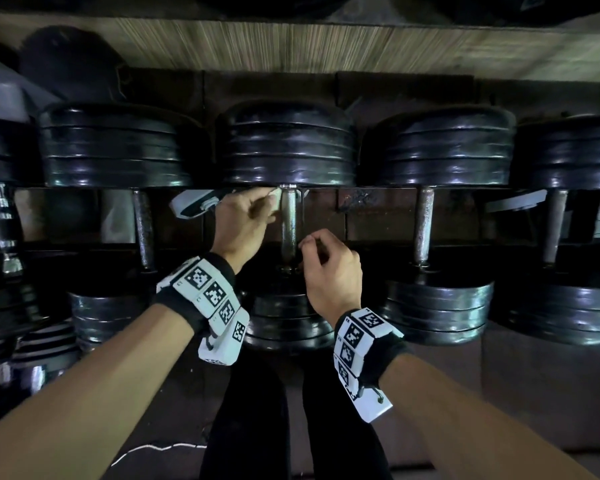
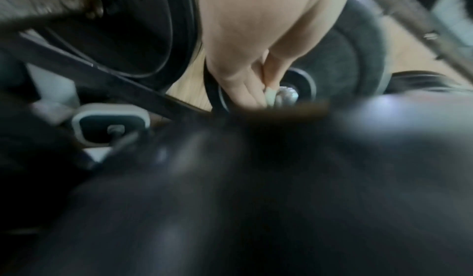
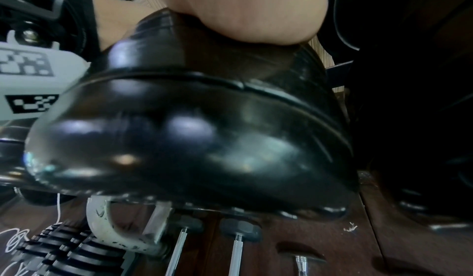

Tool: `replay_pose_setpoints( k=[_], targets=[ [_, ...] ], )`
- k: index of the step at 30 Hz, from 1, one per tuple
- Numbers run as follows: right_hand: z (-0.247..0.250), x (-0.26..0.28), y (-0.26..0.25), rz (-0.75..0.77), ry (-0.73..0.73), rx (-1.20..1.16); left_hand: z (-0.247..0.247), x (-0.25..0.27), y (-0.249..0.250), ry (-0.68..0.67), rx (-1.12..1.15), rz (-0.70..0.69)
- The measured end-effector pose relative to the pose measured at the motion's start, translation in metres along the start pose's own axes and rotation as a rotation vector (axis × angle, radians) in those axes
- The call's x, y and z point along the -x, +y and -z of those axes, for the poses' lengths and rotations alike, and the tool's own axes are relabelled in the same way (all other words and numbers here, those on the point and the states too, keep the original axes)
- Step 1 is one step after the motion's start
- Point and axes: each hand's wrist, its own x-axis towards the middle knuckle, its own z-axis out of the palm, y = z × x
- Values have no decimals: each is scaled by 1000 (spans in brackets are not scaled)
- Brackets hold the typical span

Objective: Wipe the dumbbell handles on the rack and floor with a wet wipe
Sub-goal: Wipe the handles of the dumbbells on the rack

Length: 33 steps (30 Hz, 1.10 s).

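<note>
left hand (image 1: 245,216): fingers curled, pinching, arm extended | right hand (image 1: 329,268): fingers loosely curled, arm extended

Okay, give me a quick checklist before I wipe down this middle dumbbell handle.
1. Wipe in left hand: ok, wet wipe pinched in its fingers.
2. Wipe at the handle top, by the far plates: ok.
3. Wipe wrapped around the bar: cannot tell.
4. Right hand off the wiping path: not ok, curled near the handle's lower end.
5. Dumbbell seated on the rack: ok, sits level with its neighbours.
</note>
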Motion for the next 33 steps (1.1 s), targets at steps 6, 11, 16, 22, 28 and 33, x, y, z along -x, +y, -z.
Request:
replay_pose_setpoints(
  k=[6,11,16,22,28,33],
  targets=[
    [-1,1,1,21,18,-5,-3,17,10,-29,-272,-371],
    [-3,-1,5,-29,22,-15,-24,38,20,-93,-163,-266],
    [-2,-7,11,-13,114,-265,-3,47,9,-4,-21,-53],
    [23,-34,3,-51,-496,-262,14,57,8,-75,261,109],
    [23,-59,13,-215,-288,-378,43,71,-4,-6,-241,-60],
    [-4,-92,14,-210,-270,-202,108,85,-41,379,-1080,-150]
  ],
)
